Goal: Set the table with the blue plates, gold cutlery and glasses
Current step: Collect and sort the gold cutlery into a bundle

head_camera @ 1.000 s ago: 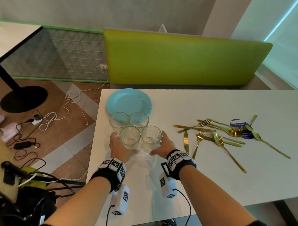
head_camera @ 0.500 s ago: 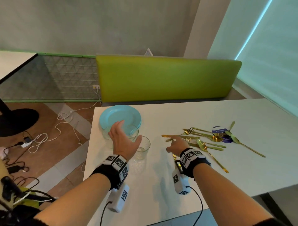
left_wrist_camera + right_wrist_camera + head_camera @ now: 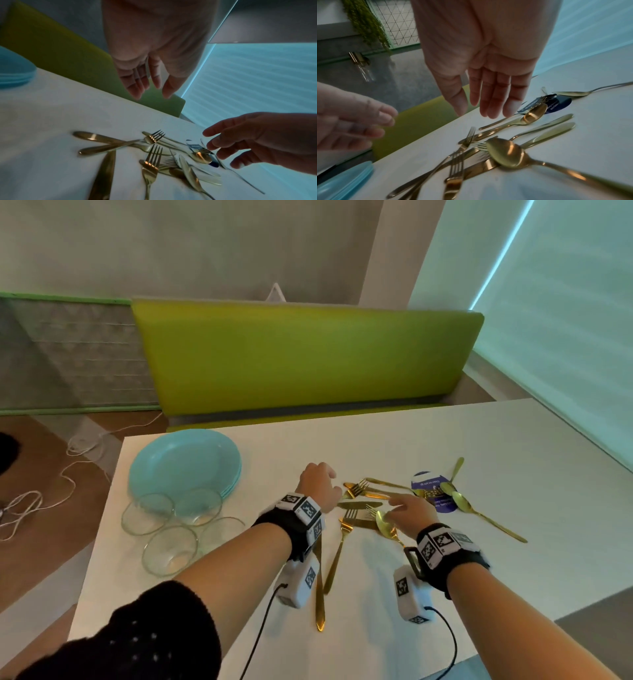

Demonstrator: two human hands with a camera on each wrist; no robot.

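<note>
A stack of blue plates sits at the white table's far left, with several clear glasses grouped in front of it. Gold forks, knives and spoons lie jumbled in the table's middle; a gold spoon lies over a knife there. My left hand hovers above the left end of the pile, fingers relaxed and empty. My right hand hangs just above the pile's middle, fingers straight, holding nothing.
A dark blue round sticker lies under some cutlery on the right. Two more gold spoons lie beyond it. A green bench back runs along the table's far edge. Cables trail on the floor at the left.
Both hands left the glasses and moved right to the cutlery pile. My head turned right, so the glasses and plates shifted left in view.
</note>
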